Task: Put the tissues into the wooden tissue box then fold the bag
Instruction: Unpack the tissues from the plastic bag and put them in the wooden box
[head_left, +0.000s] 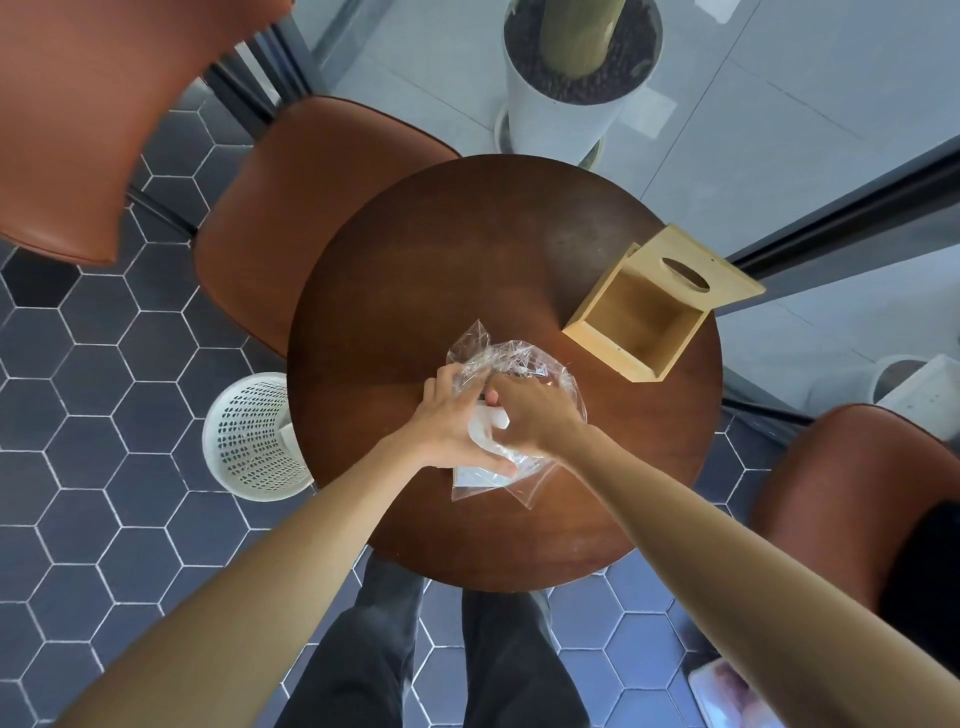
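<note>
Both forearms are bare with no sleeves showing, and the legs wear dark grey trousers

Bag in both grips was clear; tissues inside white. Surface dark reddish-brown; wooden tissue box beyond the right grip pale yellow.

A café-like seating corner – 1 small round wooden table ringed by brown padded chairs. Hexagon floor tiles, a potted plant.
</note>
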